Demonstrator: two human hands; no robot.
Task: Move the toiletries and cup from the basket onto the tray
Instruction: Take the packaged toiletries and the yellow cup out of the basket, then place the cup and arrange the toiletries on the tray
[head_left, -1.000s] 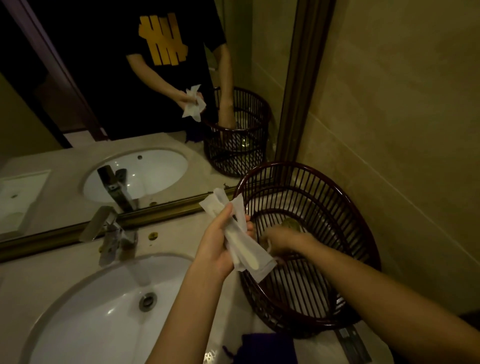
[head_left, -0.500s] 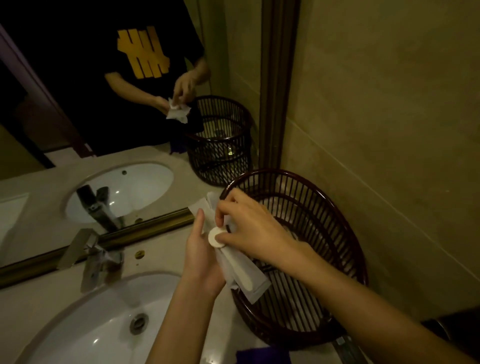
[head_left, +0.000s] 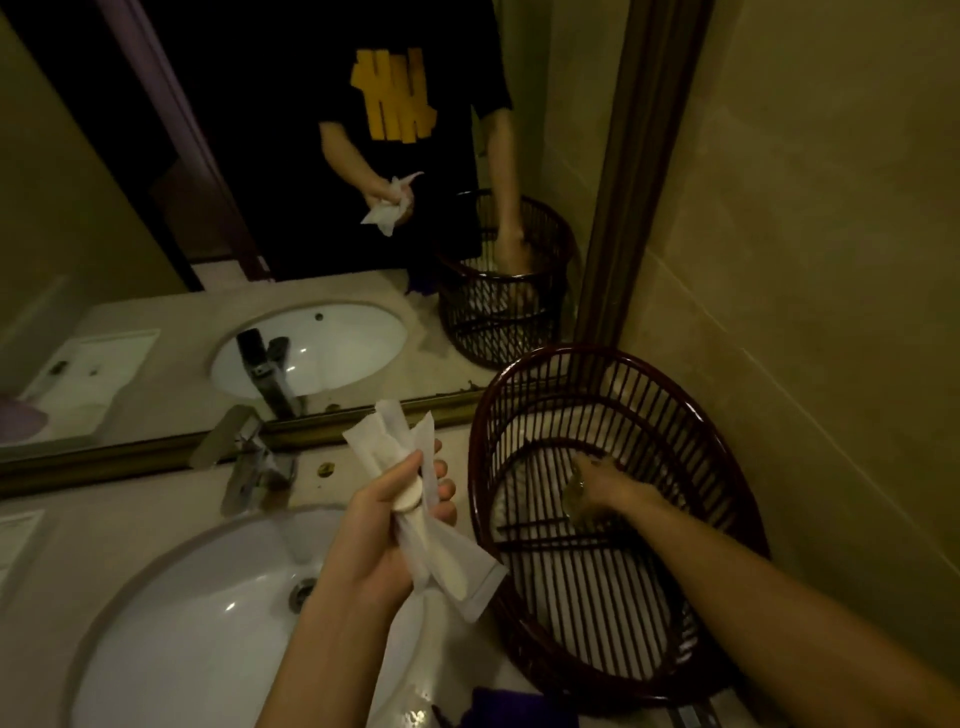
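Right now we have our left hand (head_left: 387, 525) closed around a bundle of white wrapped packets (head_left: 415, 519) and a small round white disc (head_left: 407, 498) pinched under the thumb, held over the counter between the sink (head_left: 171, 623) and the basket (head_left: 623, 691). Our right hand (head_left: 605, 483) is down inside the dark slatted basket, its fingers curled about the glass cup (head_left: 574, 496) that lies toward the basket's 12 o'clock side; whether the fingers have fully closed on it we cannot tell — the light is dim and the glass nearly vanishes against the slats.

We judge the cup to be the awkward piece: clear glass, stiff, smooth, likely slippery and breakable on this stone counter. We would take it around the wall with thumb opposite fingers rather than by the rim, and lift it straight up clear of the basket's edge. The packets are light and soft, crinkly wrappers that slide on one another, so the left hand needs a firm squeeze at their middle — the disc could slip out first.

No tray shows plainly here; something dark purple (head_left: 519, 709) sits at 6 o'clock by the basket's base, and we cannot say what it is.
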